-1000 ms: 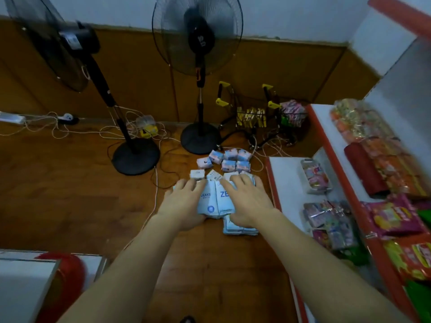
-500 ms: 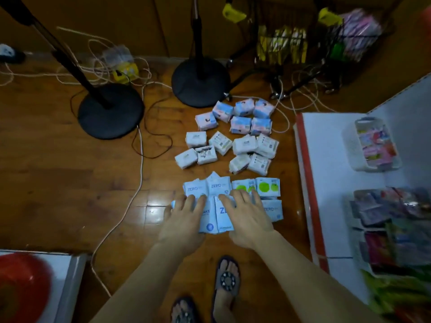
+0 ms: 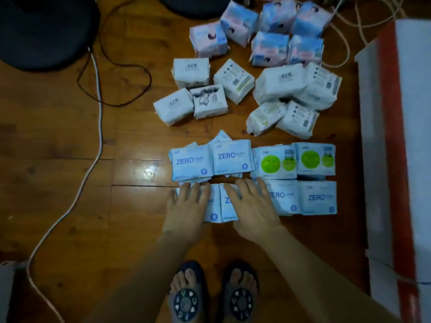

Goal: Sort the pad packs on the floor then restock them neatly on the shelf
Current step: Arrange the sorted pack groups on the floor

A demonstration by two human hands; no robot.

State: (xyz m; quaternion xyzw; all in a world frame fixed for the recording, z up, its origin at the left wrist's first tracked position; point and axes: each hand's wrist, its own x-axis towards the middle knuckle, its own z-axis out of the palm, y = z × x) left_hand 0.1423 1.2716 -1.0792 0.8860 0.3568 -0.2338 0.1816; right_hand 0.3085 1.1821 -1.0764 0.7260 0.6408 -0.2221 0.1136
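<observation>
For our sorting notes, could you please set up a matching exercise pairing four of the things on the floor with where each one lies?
Things:
1. pink and blue packs
2. green-dot packs
3. left hand
4. fan base

Places:
A. top left corner of the view
B. pressed flat on the nearest row of ZERO packs
C. farthest group, at the top of the view
D. right of the two upper ZERO packs, in the same row

Pairs: 1-C, 2-D, 3-B, 4-A
</observation>
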